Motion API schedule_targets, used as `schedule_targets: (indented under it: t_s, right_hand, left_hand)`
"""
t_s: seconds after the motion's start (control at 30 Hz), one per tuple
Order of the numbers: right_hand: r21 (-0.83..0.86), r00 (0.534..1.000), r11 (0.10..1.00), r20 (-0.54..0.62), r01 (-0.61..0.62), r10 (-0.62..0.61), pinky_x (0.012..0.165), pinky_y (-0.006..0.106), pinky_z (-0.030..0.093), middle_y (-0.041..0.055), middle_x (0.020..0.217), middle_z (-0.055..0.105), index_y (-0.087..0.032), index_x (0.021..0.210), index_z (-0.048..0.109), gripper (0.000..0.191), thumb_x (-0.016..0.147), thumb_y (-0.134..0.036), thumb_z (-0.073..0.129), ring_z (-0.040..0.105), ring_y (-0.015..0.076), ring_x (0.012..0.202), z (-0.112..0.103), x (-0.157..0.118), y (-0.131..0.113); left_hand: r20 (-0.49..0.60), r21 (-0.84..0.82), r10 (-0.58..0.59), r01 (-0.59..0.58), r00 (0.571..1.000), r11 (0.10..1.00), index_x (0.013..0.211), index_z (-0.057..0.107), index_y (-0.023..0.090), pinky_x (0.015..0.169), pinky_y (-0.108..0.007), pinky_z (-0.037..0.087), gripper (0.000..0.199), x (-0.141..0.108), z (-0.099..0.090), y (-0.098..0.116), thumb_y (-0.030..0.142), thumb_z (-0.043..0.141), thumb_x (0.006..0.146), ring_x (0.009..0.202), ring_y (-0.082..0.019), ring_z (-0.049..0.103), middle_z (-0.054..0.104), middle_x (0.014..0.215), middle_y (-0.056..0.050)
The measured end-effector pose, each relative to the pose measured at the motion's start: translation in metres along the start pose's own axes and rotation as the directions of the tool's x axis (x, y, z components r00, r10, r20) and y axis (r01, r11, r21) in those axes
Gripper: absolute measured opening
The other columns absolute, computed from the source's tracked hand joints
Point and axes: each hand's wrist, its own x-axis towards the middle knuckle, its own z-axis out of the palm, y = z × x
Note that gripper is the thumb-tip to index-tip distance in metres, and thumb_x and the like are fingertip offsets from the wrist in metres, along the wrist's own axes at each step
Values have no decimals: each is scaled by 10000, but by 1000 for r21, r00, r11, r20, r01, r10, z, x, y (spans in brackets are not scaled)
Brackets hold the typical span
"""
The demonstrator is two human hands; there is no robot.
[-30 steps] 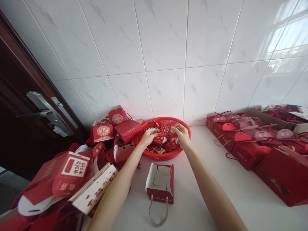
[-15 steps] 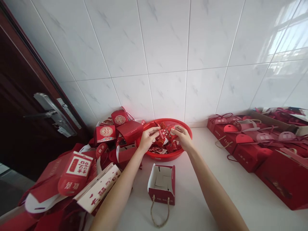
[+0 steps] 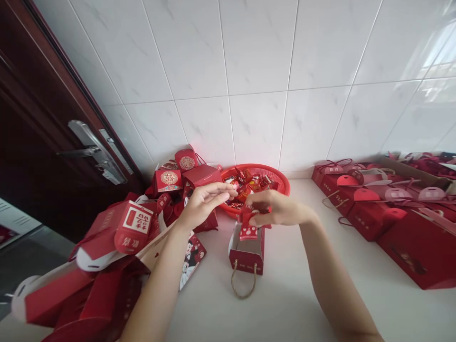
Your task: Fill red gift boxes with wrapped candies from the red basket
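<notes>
My right hand [image 3: 276,208] holds red wrapped candies [image 3: 248,227] with white dots, just above the open top of a small dark-red gift box [image 3: 245,259]. The box has a looped rope handle [image 3: 244,289] hanging toward me. To the left, my left hand [image 3: 208,199] is raised in front of the basket; its fingertips are close together, and whether anything small lies between them is unclear. Behind both hands sits a red plastic basket [image 3: 283,183] with many wrapped candies [image 3: 245,178] in it.
Red gift boxes [image 3: 133,228] are heaped at the left, near a dark door [image 3: 39,95] with a metal handle [image 3: 90,149]. Closed red boxes [image 3: 366,213] stand in rows at the right, beside a carton [image 3: 409,168]. A white tiled wall [image 3: 256,114] rises behind.
My right hand has come from the basket to above the small box, carrying candies. My left hand has drawn back from the basket's contents. The view has shifted slightly.
</notes>
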Motion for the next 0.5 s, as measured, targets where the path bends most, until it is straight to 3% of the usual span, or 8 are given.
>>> schedule_targets:
  t_s: [0.07,0.13,0.27,0.37,0.5]
  right_hand:
    - [-166,995,986,96,1,16,567,223,372,-29,702,614,-188,816,678,22,796,-184,669,503,105,601,9,3,-3]
    - [-242,989,970,141,-4,39,582,225,383,-7,773,675,-188,857,712,92,808,-142,650,556,115,632,16,7,-3]
    - [-381,993,924,93,-37,78,613,238,400,43,948,727,-190,996,741,197,842,-128,635,610,141,705,22,9,-2]
    - [-397,995,917,73,-30,64,625,246,409,54,979,734,-191,1004,751,219,854,-116,610,608,138,695,22,7,-3]
    - [-368,996,930,80,2,30,649,254,422,34,898,739,-205,942,768,237,846,-98,580,621,151,729,19,3,-4]
  left_hand:
    - [28,30,-12,11,1000,999,1030,753,180,926,-371,551,335,0,-1,-1,423,723,801,1010,-263,718,781,1026,-96]
    - [82,75,-27,21,996,997,1028,754,182,934,-362,546,312,0,-1,-3,407,708,818,1023,-258,713,779,1038,-89]
    - [217,194,-47,4,975,981,1039,765,193,930,-332,536,284,0,-2,-7,382,670,849,1043,-252,703,775,1063,-69]
    - [321,265,-54,-35,945,964,1007,785,220,920,-308,528,237,-2,-3,-8,352,645,869,1022,-239,703,775,1049,-51]
    - [482,330,-105,-70,870,941,912,799,252,901,-276,515,168,-4,-1,-8,301,648,858,1004,-213,696,754,1088,-41]
